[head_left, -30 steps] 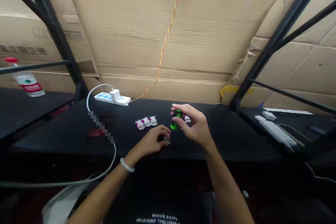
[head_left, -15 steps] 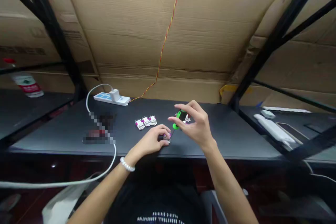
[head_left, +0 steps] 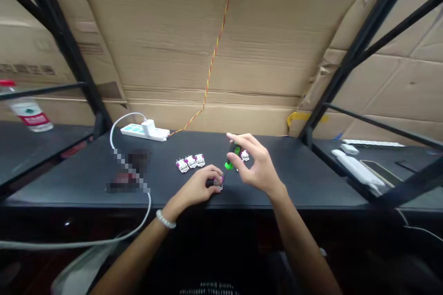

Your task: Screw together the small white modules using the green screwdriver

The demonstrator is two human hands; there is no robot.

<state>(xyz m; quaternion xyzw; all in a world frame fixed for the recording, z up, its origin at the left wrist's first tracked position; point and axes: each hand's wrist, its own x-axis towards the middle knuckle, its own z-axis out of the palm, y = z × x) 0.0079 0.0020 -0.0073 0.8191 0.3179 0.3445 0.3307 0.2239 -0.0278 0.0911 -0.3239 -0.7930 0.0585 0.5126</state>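
Note:
Pinched in the fingers of my left hand (head_left: 199,188) is a small white and purple part (head_left: 218,183), held down on the dark tabletop; something black shows beside it under the fingers. My right hand (head_left: 255,162) grips a green and black screwdriver (head_left: 234,151) between thumb and fingers. The thin shaft slants down to the part; whether the tip sits in a screw is too small to see. Left of the hands lies a row of three similar white and purple parts (head_left: 190,162). Another such part (head_left: 244,155) lies behind my right hand, which partly hides that area.
A white power strip (head_left: 159,134) with a plugged-in charger stands at the back left, its white cable (head_left: 149,203) running off the front edge. Black shelf posts (head_left: 341,73) flank the table. A bottle (head_left: 32,114) stands left; white boxes (head_left: 356,166) lie right.
The screwdriver now stands more upright, and my right fingers have shifted around its handle. My left hand keeps its grip on the part. The whole view has shifted slightly.

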